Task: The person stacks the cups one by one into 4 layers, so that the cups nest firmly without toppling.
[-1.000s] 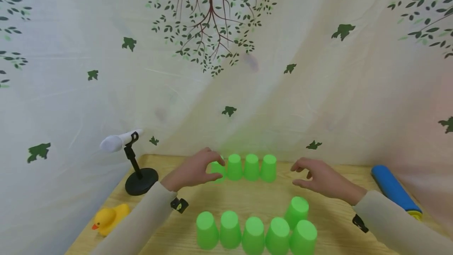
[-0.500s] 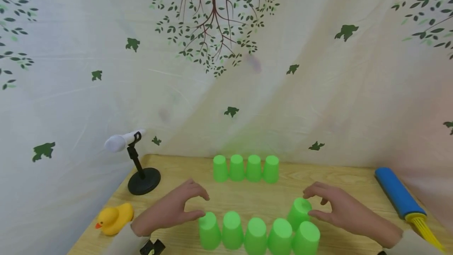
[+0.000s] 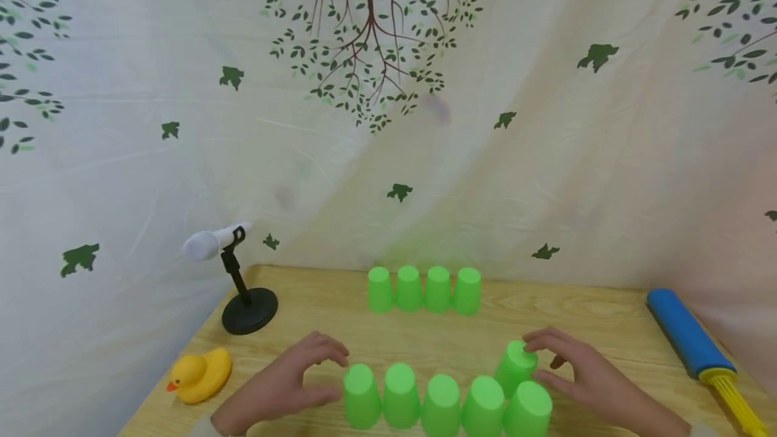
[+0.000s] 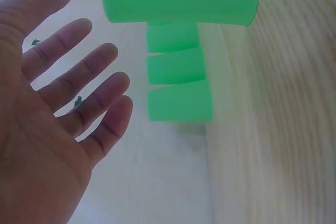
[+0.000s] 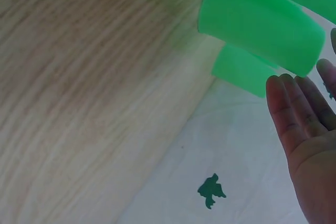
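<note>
Holding the left hand (image 3: 287, 384) released, with fingers spread, just beside the leftmost cup (image 3: 362, 399) in the front row (image 3: 441, 408) of five inverted green cups. Holding the right hand (image 3: 585, 376) likewise released, with fingertips at the right side of the single cup (image 3: 514, 369) behind that row's right end, without clearly showing contact. Displaying four further cups (image 3: 438, 290) lined up along the rear of the wooden table (image 3: 552, 302).

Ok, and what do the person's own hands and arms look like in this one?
Two bare hands, the left hand and right hand, no gloves or rings visible. In the head view, slivers of a pale beige-grey left sleeve and right sleeve show at the bottom edge.
</note>
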The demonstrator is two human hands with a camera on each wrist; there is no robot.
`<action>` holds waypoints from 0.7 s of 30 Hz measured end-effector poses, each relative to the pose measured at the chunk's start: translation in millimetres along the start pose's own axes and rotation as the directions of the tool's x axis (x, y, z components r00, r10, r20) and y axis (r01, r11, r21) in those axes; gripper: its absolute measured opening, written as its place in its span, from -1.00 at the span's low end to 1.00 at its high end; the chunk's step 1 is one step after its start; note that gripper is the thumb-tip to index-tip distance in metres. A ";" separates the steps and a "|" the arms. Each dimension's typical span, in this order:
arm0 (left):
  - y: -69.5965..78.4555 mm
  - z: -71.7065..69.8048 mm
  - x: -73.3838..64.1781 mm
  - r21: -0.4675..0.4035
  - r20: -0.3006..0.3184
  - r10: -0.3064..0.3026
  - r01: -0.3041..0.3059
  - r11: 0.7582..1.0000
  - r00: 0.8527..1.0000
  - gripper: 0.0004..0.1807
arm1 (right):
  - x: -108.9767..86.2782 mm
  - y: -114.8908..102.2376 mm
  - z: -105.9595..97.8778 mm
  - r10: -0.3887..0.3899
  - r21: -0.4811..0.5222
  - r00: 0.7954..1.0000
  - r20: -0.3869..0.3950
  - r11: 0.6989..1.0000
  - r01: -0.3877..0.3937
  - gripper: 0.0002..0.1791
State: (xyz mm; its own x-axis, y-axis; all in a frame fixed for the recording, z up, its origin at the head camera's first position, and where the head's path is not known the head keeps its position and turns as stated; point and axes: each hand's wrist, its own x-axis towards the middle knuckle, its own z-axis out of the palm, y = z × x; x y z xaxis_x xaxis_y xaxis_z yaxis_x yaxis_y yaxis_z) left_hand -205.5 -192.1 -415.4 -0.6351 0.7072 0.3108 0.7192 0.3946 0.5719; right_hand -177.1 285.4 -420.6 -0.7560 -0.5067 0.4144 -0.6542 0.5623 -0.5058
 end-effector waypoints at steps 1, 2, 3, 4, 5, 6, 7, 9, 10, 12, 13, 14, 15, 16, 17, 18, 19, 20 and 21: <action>-0.2 1.0 -0.6 -0.012 0.004 -0.008 0.008 1.000 1.000 -0.66 | -0.6 0.6 0.9 0.007 0.008 1.000 -0.003 1.000 -0.007 -0.69; -0.6 2.2 -1.1 -0.021 0.005 -0.008 0.008 1.000 1.000 -0.65 | -1.3 1.1 1.8 0.015 0.018 1.000 -0.006 1.000 -0.015 -0.70; -0.6 3.0 -1.3 -0.029 0.009 -0.012 0.012 0.999 1.000 -0.64 | -1.8 1.6 2.5 0.018 0.025 1.000 -0.009 1.000 -0.018 -0.71; -0.6 3.8 -1.4 -0.039 0.014 -0.018 0.019 0.999 1.000 -0.64 | -2.2 1.9 3.1 0.022 0.033 1.000 -0.012 0.999 -0.022 -0.72; -0.4 4.6 -1.7 -0.045 0.018 -0.023 0.023 0.999 1.000 -0.64 | -2.6 2.4 3.8 0.025 0.038 1.000 -0.017 0.999 -0.024 -0.72; -0.3 5.3 -1.9 -0.048 0.019 -0.021 0.022 0.999 1.000 -0.64 | -2.9 2.6 4.4 0.027 0.041 0.999 -0.022 0.999 -0.027 -0.72; -0.3 6.2 -2.0 -0.047 0.020 -0.018 0.019 0.999 1.000 -0.65 | -3.0 2.8 5.1 0.032 0.045 0.999 -0.026 0.999 -0.030 -0.72; -0.2 7.7 -2.1 -0.051 0.023 -0.013 0.014 0.999 1.000 -0.66 | -3.0 3.1 6.3 0.042 0.050 0.999 -0.031 0.998 -0.040 -0.72; -0.2 8.4 -2.1 -0.052 0.024 -0.009 0.011 0.999 1.000 -0.66 | -2.8 3.2 6.9 0.049 0.051 0.998 -0.032 0.998 -0.047 -0.73; -0.4 9.7 -1.9 -0.054 0.027 -0.004 0.006 0.999 1.000 -0.67 | -2.3 3.6 7.9 0.061 0.052 0.997 -0.036 0.997 -0.059 -0.74; -0.6 10.3 -1.7 -0.056 0.029 -0.003 0.004 0.998 1.000 -0.68 | -1.9 3.9 8.3 0.069 0.054 0.997 -0.037 0.996 -0.067 -0.76; -1.0 10.8 -1.6 -0.059 0.031 -0.002 0.004 0.998 1.000 -0.68 | -1.4 4.2 8.7 0.078 0.056 0.996 -0.034 0.996 -0.076 -0.77; -1.3 11.3 -1.5 -0.061 0.032 -0.002 0.003 0.998 0.999 -0.68 | -0.8 4.4 9.1 0.088 0.059 0.996 -0.031 0.995 -0.086 -0.78; -1.8 11.8 -1.4 -0.060 0.032 -0.001 0.002 0.998 0.999 -0.68 | -0.2 4.6 9.4 0.097 0.059 0.995 -0.029 0.994 -0.095 -0.79; -2.3 12.3 -1.3 -0.060 0.032 0.002 0.000 0.998 1.000 -0.68 | 0.3 4.8 9.6 0.105 0.060 0.994 -0.027 0.993 -0.103 -0.80; -2.8 12.8 -1.2 -0.058 0.031 0.004 -0.002 0.998 1.000 -0.68 | 0.8 4.9 9.9 0.111 0.060 0.994 -0.026 0.992 -0.109 -0.81; -3.3 13.3 -1.1 -0.058 0.030 0.005 -0.003 0.998 1.000 -0.68 | 1.3 5.0 10.2 0.115 0.060 0.993 -0.024 0.992 -0.114 -0.82; -3.7 13.8 -1.0 -0.056 0.028 0.006 -0.004 0.998 1.000 -0.69 | 1.5 5.1 10.4 0.118 0.060 0.993 -0.022 0.991 -0.117 -0.82; -4.2 14.3 -0.8 -0.054 0.027 0.006 -0.005 0.999 1.000 -0.69 | 1.7 5.1 10.5 0.120 0.060 0.993 -0.023 0.991 -0.118 -0.83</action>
State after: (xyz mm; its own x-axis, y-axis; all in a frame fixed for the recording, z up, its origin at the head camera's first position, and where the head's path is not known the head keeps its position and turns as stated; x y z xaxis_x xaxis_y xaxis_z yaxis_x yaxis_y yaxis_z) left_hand -204.0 -186.0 -428.9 -0.6227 0.7251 0.2939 0.7059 0.3586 0.6109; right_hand -181.5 280.6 -430.4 -0.8292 -0.4205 0.3683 -0.5577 0.5777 -0.5960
